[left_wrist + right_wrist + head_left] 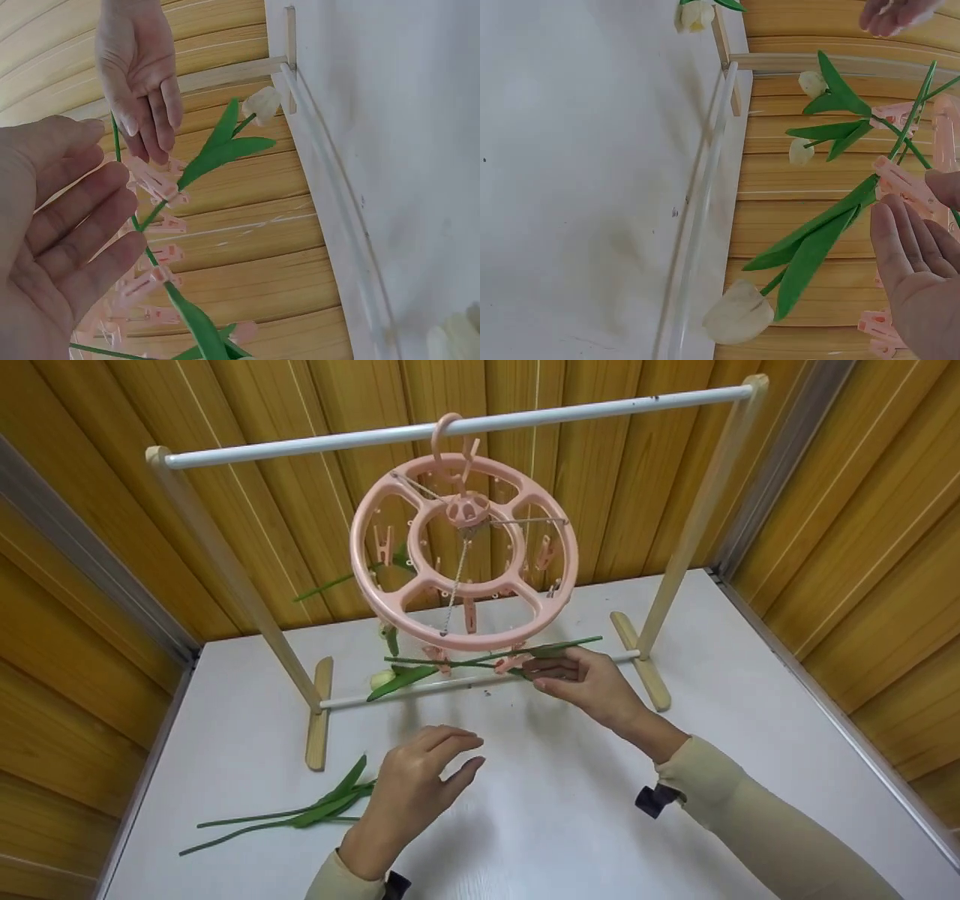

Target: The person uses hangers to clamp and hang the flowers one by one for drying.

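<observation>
A pink round clip hanger [390, 604] hangs from a white bar, with pink clips dangling beneath it. White artificial tulips with green leaves hang head-down in some clips; in the right wrist view one tulip [739, 311] hangs by a clip [904, 187] beside my right hand [922, 262]. That right hand [589, 686] is at the hanger's front right, its fingers fairly straight around the clip without a visible grip. My left hand [420, 780] hovers above the table, fingers loosely bent, holding nothing. Green tulip stems [300, 814] lie beside it, their heads hidden behind the hand.
The stand has a white top bar [585, 420], wooden side posts [232, 577] and feet [319, 720], and a low crossbar [360, 699] near the white table [525, 825]. Wood-panelled walls [637, 510] enclose the table's back and sides.
</observation>
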The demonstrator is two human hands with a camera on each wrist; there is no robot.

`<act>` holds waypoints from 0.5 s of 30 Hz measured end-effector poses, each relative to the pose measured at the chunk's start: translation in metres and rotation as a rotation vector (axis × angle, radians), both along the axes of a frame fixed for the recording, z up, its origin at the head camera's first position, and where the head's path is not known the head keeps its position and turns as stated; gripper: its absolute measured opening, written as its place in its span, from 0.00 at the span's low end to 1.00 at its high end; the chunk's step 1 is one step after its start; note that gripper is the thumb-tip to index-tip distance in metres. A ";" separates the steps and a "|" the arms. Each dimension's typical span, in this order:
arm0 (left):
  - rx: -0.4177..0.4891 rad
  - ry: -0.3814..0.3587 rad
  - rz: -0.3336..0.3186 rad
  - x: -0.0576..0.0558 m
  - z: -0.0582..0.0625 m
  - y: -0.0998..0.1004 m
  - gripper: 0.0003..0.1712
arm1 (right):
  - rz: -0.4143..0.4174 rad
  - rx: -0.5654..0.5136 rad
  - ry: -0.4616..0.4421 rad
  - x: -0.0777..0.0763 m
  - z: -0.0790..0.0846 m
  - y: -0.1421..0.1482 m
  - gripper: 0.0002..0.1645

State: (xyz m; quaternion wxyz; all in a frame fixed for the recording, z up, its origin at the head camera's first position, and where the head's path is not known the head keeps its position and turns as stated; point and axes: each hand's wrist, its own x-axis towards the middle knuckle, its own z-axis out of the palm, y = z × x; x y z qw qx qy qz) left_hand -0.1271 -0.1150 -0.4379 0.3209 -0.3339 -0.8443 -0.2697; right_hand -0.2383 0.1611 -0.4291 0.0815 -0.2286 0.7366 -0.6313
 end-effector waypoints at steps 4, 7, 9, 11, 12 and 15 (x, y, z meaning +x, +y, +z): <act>0.006 -0.051 0.062 0.001 -0.012 -0.015 0.17 | -0.018 -0.005 -0.002 -0.007 -0.008 0.003 0.28; 0.003 -0.057 0.105 0.002 -0.020 -0.029 0.18 | -0.026 -0.025 0.015 -0.013 -0.015 0.006 0.25; -0.006 -0.061 0.133 0.003 -0.025 -0.038 0.19 | -0.037 -0.034 0.024 -0.017 -0.019 0.009 0.24; -0.015 -0.076 0.160 0.004 -0.029 -0.048 0.20 | -0.054 -0.030 0.029 -0.021 -0.023 0.011 0.23; -0.020 -0.090 0.174 0.004 -0.030 -0.053 0.20 | -0.066 -0.022 0.030 -0.023 -0.024 0.012 0.23; -0.037 -0.168 0.235 0.008 -0.034 -0.068 0.21 | -0.098 -0.007 0.022 -0.028 -0.027 0.016 0.22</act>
